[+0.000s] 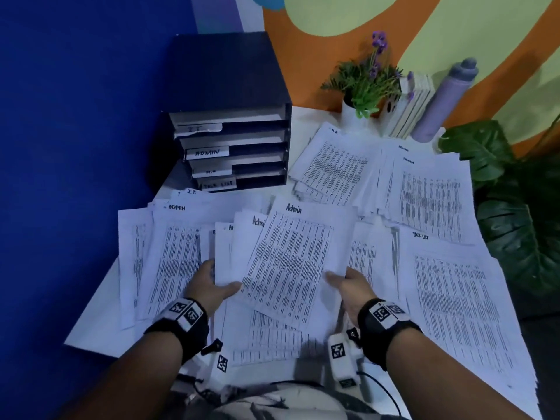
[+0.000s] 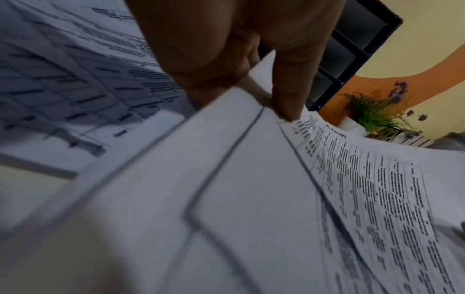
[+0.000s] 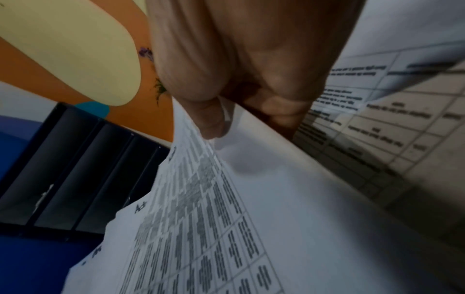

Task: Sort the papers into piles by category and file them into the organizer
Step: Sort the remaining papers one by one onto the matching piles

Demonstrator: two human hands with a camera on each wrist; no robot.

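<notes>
Gripping a fanned bundle of Admin sheets [image 1: 291, 262] from both sides: the left hand [image 1: 209, 286] has its thumb on top and fingers curled under the near left edge, and the right hand [image 1: 353, 287] pinches the near right edge the same way. Around the bundle, loose papers [image 1: 169, 253] cover the table [image 1: 91, 325]. Beyond it lie an HR pile [image 1: 333, 159] and an Admin pile [image 1: 430, 195], and at the back left stands the labelled organizer [image 1: 230, 125].

Office desk; labelled organizer [image 1: 233, 153]; printed papers [image 1: 433, 201]; plant [image 1: 363, 83]
</notes>
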